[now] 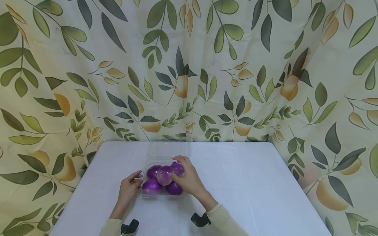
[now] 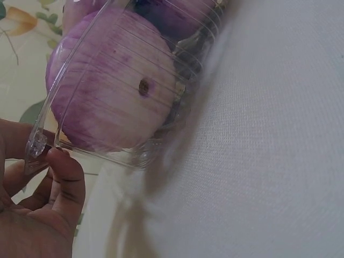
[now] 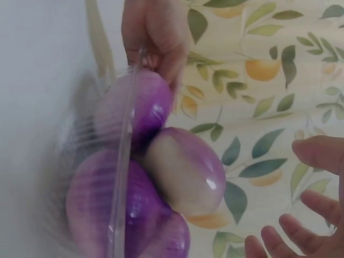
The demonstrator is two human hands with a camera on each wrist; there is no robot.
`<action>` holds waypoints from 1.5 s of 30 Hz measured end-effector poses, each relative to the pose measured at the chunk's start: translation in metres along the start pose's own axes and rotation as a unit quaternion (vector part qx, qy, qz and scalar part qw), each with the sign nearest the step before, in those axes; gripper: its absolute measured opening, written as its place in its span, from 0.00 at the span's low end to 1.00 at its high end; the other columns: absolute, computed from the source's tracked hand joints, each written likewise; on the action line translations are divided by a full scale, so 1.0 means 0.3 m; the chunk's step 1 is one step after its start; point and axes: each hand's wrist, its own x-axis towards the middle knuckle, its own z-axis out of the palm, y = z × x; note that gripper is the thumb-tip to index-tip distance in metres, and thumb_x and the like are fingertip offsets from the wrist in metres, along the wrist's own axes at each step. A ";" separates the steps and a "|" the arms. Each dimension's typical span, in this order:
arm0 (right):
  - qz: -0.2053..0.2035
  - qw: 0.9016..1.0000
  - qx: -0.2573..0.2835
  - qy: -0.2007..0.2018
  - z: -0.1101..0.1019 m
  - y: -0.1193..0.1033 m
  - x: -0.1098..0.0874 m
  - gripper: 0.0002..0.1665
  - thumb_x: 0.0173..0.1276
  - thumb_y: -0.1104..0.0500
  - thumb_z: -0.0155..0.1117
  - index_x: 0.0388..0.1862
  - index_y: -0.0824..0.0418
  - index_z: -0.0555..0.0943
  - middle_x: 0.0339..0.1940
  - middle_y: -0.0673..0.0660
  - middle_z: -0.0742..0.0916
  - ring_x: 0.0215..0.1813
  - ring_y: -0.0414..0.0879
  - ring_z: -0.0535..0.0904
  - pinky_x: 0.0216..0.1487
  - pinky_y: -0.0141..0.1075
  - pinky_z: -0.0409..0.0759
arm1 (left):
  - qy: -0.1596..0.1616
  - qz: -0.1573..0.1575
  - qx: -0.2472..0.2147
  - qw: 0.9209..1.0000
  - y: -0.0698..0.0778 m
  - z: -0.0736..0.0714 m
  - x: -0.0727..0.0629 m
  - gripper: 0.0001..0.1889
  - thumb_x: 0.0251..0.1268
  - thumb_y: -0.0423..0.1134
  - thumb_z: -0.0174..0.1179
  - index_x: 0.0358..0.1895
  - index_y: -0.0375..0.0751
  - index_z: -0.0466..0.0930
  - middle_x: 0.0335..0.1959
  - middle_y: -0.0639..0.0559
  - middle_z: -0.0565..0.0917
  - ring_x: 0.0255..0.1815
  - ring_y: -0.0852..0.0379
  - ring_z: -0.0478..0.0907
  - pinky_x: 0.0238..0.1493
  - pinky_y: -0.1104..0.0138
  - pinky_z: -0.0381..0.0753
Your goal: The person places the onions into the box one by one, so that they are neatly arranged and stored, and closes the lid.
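Note:
A clear plastic clamshell box (image 1: 160, 196) stands on the table, filled with several purple onions (image 1: 151, 186). One onion (image 1: 164, 175) lies on top of the others and rises above the rim in the right wrist view. My left hand (image 1: 127, 191) is at the box's left side, where thumb and finger pinch the corner of the rim (image 2: 102, 156) in the left wrist view. Over the right side of the box is my right hand (image 1: 191, 178), its fingers spread. The right wrist view shows this hand (image 3: 317, 209) apart from the top onion (image 3: 185, 169), holding nothing.
The box's clear lid (image 1: 168, 150) lies folded back behind it. A white cloth covers the table (image 1: 242, 183). Beyond the table's back edge hangs a leaf-patterned curtain (image 1: 206, 108). Black wrist-camera mounts (image 1: 200, 219) sit by both sleeves.

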 end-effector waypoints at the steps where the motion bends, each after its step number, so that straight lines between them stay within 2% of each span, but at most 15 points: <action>1: 0.000 1.000 0.004 0.002 -0.006 0.002 0.003 0.34 0.60 0.56 0.70 0.65 0.58 0.72 0.66 0.58 0.75 0.65 0.59 0.74 0.61 0.55 0.78 | 0.000 0.000 0.000 1.000 0.001 -0.001 -0.001 0.22 0.66 0.30 0.57 0.64 0.35 0.75 0.51 0.38 0.81 0.35 0.66 0.78 0.34 0.74 0.80; 7: 0.003 1.000 0.019 0.013 -0.037 0.026 0.032 0.33 0.61 0.58 0.70 0.66 0.58 0.72 0.66 0.59 0.75 0.65 0.58 0.73 0.58 0.53 0.80 | -0.002 0.000 0.000 1.000 0.003 -0.001 -0.001 0.22 0.66 0.30 0.57 0.64 0.36 0.75 0.52 0.39 0.81 0.35 0.66 0.78 0.33 0.74 0.80; 20: 0.037 0.998 0.002 0.042 -0.101 0.097 0.105 0.32 0.62 0.58 0.69 0.65 0.56 0.73 0.66 0.58 0.76 0.64 0.56 0.75 0.58 0.51 0.81 | 0.000 0.002 0.002 1.000 0.008 -0.001 -0.002 0.23 0.65 0.29 0.57 0.64 0.36 0.75 0.52 0.39 0.81 0.35 0.66 0.78 0.34 0.74 0.80; 27: 0.061 0.997 -0.003 0.046 -0.108 0.146 0.127 0.33 0.62 0.58 0.69 0.66 0.58 0.73 0.65 0.61 0.77 0.62 0.57 0.76 0.57 0.52 0.81 | 0.001 0.013 -0.001 1.000 0.007 0.000 -0.005 0.22 0.64 0.28 0.58 0.63 0.34 0.75 0.51 0.37 0.81 0.34 0.66 0.78 0.33 0.74 0.80; 34: 0.068 0.996 -0.009 0.055 -0.106 0.214 0.146 0.32 0.61 0.59 0.69 0.65 0.60 0.73 0.63 0.63 0.77 0.60 0.59 0.77 0.56 0.54 0.81 | -0.002 0.003 0.000 1.000 0.008 0.003 -0.005 0.22 0.65 0.29 0.57 0.64 0.35 0.74 0.51 0.39 0.81 0.34 0.66 0.77 0.33 0.74 0.79; 41: 0.098 0.993 -0.033 0.055 -0.105 0.262 0.178 0.32 0.62 0.57 0.68 0.66 0.58 0.73 0.64 0.63 0.77 0.60 0.59 0.77 0.56 0.49 0.81 | -0.005 0.007 0.005 1.000 -0.001 0.000 0.001 0.23 0.66 0.28 0.57 0.64 0.35 0.74 0.52 0.39 0.81 0.35 0.66 0.77 0.33 0.74 0.79; 45: 0.110 0.992 -0.038 0.053 -0.106 0.282 0.193 0.32 0.63 0.57 0.68 0.66 0.59 0.73 0.64 0.64 0.77 0.61 0.60 0.77 0.57 0.50 0.81 | -0.004 0.003 0.000 1.000 -0.002 0.000 0.003 0.23 0.65 0.28 0.57 0.64 0.34 0.74 0.52 0.38 0.81 0.36 0.67 0.78 0.34 0.74 0.80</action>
